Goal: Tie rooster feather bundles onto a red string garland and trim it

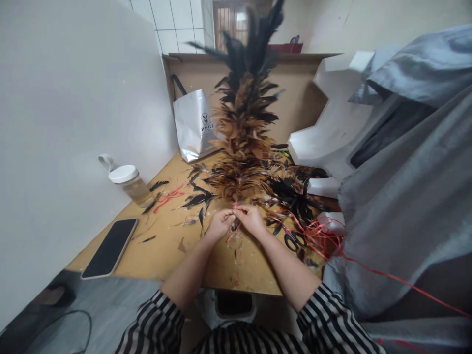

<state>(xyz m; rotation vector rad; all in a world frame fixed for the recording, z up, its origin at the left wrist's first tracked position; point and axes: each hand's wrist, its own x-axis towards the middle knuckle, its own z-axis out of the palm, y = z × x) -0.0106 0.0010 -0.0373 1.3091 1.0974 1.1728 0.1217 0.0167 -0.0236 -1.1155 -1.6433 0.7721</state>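
Note:
A tall feather duster (241,132), brown below and black at its tip, points away from me over the table. Both hands meet at its near end, where a bit of red ribbon (236,206) shows. My left hand (220,223) is closed, thumb and fingers pinched at the tied end. My right hand (250,219) pinches the same spot from the other side, its fingertips almost touching the left ones. Exactly which strand each hand pinches is too small to make out. Loose black feathers (199,198) lie left of the duster.
A phone (109,248) and a lidded jar (134,186) are on the left. Black-handled scissors (295,241) lie beside tangled red ribbon (320,233) on the right. A silver bag (193,125) stands behind. Grey cloth (405,196) hangs at the right; wooden table (165,250) carries scraps.

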